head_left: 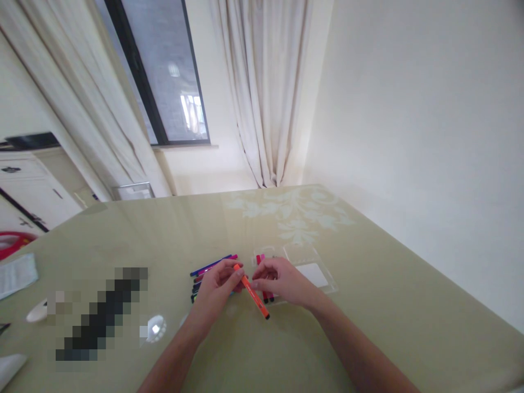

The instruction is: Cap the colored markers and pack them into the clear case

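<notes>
An orange marker pen (pixel 257 299) with a black end slants down to the right between my hands. My left hand (pixel 219 286) pinches its upper part between thumb and fingers. My right hand (pixel 282 278) has its fingers curled in, with thumb and fingertips closed against the pen's right side. Left of and behind my left hand lie several markers (pixel 210 266) in blue, pink and dark colours, partly covered by that hand. Under my right hand is a clear plastic case (pixel 332 286) holding red and pink markers (pixel 259 258) and a white card (pixel 313 274).
The pale green table (pixel 388 305) meets a white wall on the right. On the left are a blurred dark long object (pixel 102 314), a white mouse-like thing (pixel 37 311), a shiny clear round object (pixel 156 328) and a pale folded cloth (pixel 17 274). A window and curtains stand behind.
</notes>
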### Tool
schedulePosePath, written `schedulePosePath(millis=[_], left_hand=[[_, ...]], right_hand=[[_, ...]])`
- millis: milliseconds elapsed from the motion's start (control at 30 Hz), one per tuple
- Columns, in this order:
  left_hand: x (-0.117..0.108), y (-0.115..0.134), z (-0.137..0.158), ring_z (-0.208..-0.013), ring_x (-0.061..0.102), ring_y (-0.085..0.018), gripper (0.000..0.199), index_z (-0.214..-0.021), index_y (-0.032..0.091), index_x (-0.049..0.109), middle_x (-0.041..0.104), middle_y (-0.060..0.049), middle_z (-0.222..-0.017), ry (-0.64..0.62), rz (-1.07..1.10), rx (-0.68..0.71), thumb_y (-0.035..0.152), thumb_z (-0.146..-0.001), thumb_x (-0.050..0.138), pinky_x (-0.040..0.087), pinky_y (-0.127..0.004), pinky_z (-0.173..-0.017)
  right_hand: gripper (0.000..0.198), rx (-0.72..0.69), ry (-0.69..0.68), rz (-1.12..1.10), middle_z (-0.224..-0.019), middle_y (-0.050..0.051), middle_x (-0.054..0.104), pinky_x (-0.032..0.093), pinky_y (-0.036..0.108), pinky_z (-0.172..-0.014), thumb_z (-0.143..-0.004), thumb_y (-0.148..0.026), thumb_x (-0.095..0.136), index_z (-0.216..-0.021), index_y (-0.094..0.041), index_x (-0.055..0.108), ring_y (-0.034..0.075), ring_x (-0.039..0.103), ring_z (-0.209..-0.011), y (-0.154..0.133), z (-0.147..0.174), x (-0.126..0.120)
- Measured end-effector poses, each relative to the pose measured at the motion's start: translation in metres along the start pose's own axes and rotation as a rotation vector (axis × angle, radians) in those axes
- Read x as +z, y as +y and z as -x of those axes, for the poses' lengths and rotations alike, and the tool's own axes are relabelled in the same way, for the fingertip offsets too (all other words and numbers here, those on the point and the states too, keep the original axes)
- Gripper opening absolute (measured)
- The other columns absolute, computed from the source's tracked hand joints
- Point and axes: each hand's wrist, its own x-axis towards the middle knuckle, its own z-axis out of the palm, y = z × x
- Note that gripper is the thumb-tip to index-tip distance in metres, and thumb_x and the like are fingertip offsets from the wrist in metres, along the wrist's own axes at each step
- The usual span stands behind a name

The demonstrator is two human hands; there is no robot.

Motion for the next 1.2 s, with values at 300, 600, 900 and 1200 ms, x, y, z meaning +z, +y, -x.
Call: schedulePosePath(millis=[300,600,900,1200], left_hand=[[-0.010,-0.001,-0.001,-0.076,0.072,-0.022,0.050,-0.117,0.019,0.068,0.077,-0.006,-0.094,0.100,-0.325,0.100,0.057,-0.085,0.065,0.056,-0.034,-0.069],[-0.012,-0.012,-0.001,-0.074,0.066,-0.021,0.027,-0.095,0.022,0.073,0.076,-0.004,-0.092,0.036,-0.718,0.235,0.044,-0.093,0.057,0.048,-0.033,-0.072],[-0.014,-0.010,-0.001,-0.073,0.065,-0.020,0.025,-0.093,0.023,0.072,0.076,-0.003,-0.092,0.037,-0.791,0.257,0.040,-0.095,0.054,0.048,-0.033,-0.072],[-0.013,-0.011,-0.001,-0.077,0.066,-0.021,0.025,-0.095,0.024,0.072,0.076,-0.004,-0.095,0.017,-0.820,0.248,0.040,-0.095,0.053,0.048,-0.034,-0.076]], right_hand=[[0.020,0.026,0.171,-0.059,-0.073,0.002,0.073,0.053,0.025,-0.061,-0.078,-0.033,0.076,-0.088,-0.017,0.071,0.016,0.068,-0.064,0.006,-0.002,-0.022],[0.018,0.160,0.384,0.433,-0.080,0.005,0.076,0.048,0.026,-0.064,-0.080,-0.035,0.078,-0.082,-0.019,0.070,0.019,0.071,-0.075,0.021,-0.007,-0.028],[0.010,0.180,0.337,0.486,-0.082,0.003,0.078,0.046,0.025,-0.066,-0.078,-0.023,0.075,-0.087,-0.019,0.072,0.018,0.071,-0.077,0.021,-0.006,-0.024],[0.011,0.190,0.331,0.477,-0.081,0.003,0.077,0.045,0.025,-0.065,-0.079,-0.024,0.074,-0.088,-0.019,0.073,0.019,0.070,-0.077,0.021,-0.006,-0.023]])
